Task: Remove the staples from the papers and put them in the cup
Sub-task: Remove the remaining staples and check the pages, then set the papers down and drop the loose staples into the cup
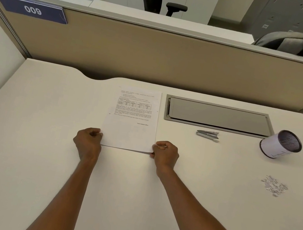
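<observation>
Gripping papers [131, 123] near corners, both hands; staples indiscernible.

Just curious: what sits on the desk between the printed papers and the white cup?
In the head view, a small metal staple remover lies between the printed white papers and the white mesh-lined cup.

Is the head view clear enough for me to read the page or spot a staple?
Head view: even, soft light, no glare; the papers are too small and soft to read, no staple can be made out; wide-angle bending curves the desk edges; the staple remover and cup look slightly blurred.
</observation>
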The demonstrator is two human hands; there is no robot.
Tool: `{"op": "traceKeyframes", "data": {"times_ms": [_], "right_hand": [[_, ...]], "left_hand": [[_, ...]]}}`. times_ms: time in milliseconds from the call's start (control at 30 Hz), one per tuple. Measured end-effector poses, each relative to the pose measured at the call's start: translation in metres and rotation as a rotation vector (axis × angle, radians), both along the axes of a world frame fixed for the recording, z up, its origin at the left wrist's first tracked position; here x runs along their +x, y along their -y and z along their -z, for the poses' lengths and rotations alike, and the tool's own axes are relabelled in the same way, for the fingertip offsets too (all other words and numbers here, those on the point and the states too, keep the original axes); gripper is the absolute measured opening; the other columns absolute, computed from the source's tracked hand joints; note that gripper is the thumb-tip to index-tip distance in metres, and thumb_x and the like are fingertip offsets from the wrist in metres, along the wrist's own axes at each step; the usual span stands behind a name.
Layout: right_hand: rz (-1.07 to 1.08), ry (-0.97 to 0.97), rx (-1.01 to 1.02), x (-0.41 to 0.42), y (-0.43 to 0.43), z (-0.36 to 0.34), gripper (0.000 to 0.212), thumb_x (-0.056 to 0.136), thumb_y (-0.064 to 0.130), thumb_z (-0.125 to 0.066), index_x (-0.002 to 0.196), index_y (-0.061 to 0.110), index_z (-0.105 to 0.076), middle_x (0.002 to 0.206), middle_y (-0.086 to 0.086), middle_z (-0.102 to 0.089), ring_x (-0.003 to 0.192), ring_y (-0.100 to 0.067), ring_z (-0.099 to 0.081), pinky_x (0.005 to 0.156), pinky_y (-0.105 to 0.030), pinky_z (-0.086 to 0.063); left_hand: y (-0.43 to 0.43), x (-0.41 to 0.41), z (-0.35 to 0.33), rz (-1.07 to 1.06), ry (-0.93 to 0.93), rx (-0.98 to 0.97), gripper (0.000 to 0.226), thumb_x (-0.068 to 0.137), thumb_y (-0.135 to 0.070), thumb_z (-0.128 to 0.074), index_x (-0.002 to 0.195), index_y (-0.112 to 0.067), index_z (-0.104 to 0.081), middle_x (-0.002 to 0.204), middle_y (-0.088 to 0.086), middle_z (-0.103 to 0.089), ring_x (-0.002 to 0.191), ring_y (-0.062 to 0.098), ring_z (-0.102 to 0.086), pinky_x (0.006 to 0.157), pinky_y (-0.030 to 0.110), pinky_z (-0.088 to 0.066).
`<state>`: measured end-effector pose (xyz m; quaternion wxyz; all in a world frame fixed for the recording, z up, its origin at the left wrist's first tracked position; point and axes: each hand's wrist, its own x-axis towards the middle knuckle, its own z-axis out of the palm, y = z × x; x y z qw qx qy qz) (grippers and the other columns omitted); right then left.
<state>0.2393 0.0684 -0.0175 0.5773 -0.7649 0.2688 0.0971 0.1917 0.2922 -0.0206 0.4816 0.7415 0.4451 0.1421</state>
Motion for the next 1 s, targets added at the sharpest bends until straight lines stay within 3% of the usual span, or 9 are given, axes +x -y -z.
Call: {"op": "traceKeyframes", "data": {"times_ms": [100, 200, 267, 433, 533, 700, 833, 1000], "right_hand": [[0.009, 0.008, -0.004, -0.001, 0.001, 0.004, 0.010, 0.081, -0.001, -0.073, 0.088, 0.007, -0.072, 0.082, -0.011, -0.076, 0.072, -0.037, -0.077, 0.041, -0.017, -0.051], [-0.007, 0.005, -0.079, -0.002, 0.005, 0.012, 0.008, 0.079, 0.012, -0.076, 0.084, 0.014, -0.069, 0.072, 0.000, -0.076, 0.069, -0.031, -0.077, 0.064, -0.035, -0.064], [0.006, 0.010, -0.095, -0.004, 0.009, 0.011, 0.009, 0.080, 0.018, -0.076, 0.083, 0.016, -0.068, 0.071, 0.002, -0.076, 0.067, -0.027, -0.076, 0.075, -0.043, -0.065], [-0.061, 0.122, -0.239, -0.014, 0.033, -0.001, 0.010, 0.092, 0.019, -0.068, 0.084, 0.013, -0.069, 0.080, -0.001, -0.074, 0.079, -0.027, -0.071, 0.076, -0.042, -0.061], [-0.226, 0.298, -0.428, -0.030, 0.049, -0.004, 0.008, 0.096, 0.017, -0.062, 0.097, 0.015, -0.070, 0.096, -0.001, -0.070, 0.092, -0.023, -0.066, 0.081, -0.042, -0.058], [-0.576, 0.519, -0.796, -0.052, 0.078, -0.004, 0.036, 0.097, 0.021, -0.062, 0.130, 0.006, -0.064, 0.129, -0.011, -0.066, 0.120, -0.031, -0.062, 0.101, -0.043, -0.052], [-0.687, 0.567, -0.879, -0.067, 0.108, -0.003, 0.051, 0.100, 0.025, -0.058, 0.147, 0.005, -0.053, 0.151, -0.014, -0.055, 0.140, -0.031, -0.052, 0.119, -0.043, -0.042], [-0.728, 0.566, -0.903, -0.085, 0.161, -0.003, 0.058, 0.105, 0.030, -0.048, 0.157, 0.009, -0.039, 0.166, -0.012, -0.038, 0.152, -0.028, -0.038, 0.128, -0.042, -0.028]], "left_hand": [[0.002, 0.001, 0.000, 0.007, -0.012, 0.009, 0.021, 0.094, -0.003, -0.075, 0.114, 0.001, -0.080, 0.107, 0.022, -0.081, 0.101, 0.033, -0.075, 0.098, 0.035, -0.058], [0.004, -0.001, -0.002, 0.023, -0.031, 0.020, 0.024, 0.095, -0.005, -0.075, 0.117, 0.002, -0.079, 0.107, 0.021, -0.081, 0.096, 0.029, -0.073, 0.095, 0.033, -0.057], [0.005, -0.005, -0.004, 0.026, -0.040, 0.022, 0.024, 0.095, -0.006, -0.075, 0.118, 0.001, -0.078, 0.108, 0.020, -0.080, 0.098, 0.031, -0.073, 0.096, 0.036, -0.058], [0.013, -0.023, -0.010, 0.058, -0.085, 0.126, 0.031, 0.097, -0.015, -0.074, 0.127, -0.005, -0.074, 0.126, 0.014, -0.077, 0.116, 0.035, -0.072, 0.102, 0.043, -0.054], [0.029, -0.038, -0.015, 0.110, -0.082, 0.249, 0.035, 0.102, -0.019, -0.069, 0.135, -0.007, -0.069, 0.140, 0.013, -0.069, 0.134, 0.035, -0.061, 0.108, 0.046, -0.048], [0.074, -0.063, -0.015, 0.219, -0.040, 0.338, 0.043, 0.109, -0.024, -0.057, 0.148, -0.007, -0.059, 0.163, 0.010, -0.051, 0.158, 0.027, -0.038, 0.125, 0.046, -0.034], [0.118, -0.083, -0.007, 0.308, -0.073, 0.394, 0.051, 0.111, -0.029, -0.051, 0.158, -0.011, -0.047, 0.174, 0.006, -0.034, 0.165, 0.025, -0.021, 0.130, 0.048, -0.030], [0.192, -0.098, -0.003, 0.414, -0.085, 0.456, 0.057, 0.111, -0.028, -0.050, 0.164, -0.009, -0.037, 0.178, 0.009, -0.023, 0.166, 0.028, -0.015, 0.134, 0.048, -0.021]]}}
